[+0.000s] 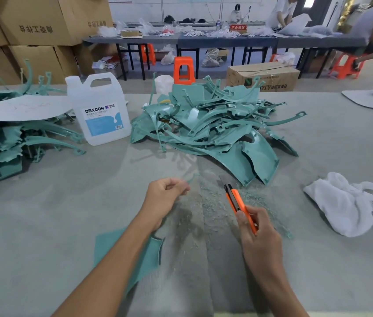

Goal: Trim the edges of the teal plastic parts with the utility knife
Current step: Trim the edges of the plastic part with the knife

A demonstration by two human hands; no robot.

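My right hand (257, 234) grips an orange utility knife (238, 201) with its blade out, pointing up and left over a scatter of teal shavings (217, 197). My left hand (165, 195) hovers left of the knife with curled fingers that pinch a thin, blurred teal strip (191, 178). A flat teal plastic part (145, 259) lies on the table under my left forearm. A big heap of teal plastic parts (215, 124) sits in the middle of the table beyond my hands. Another heap (21, 143) lies at the left edge.
A white jug labelled DEXCON (100, 108) stands between the two heaps. A crumpled white cloth (350, 202) lies at the right. A grey sheet (21, 108) covers part of the left heap. Cardboard boxes (32, 30), orange stools and people at tables fill the background.
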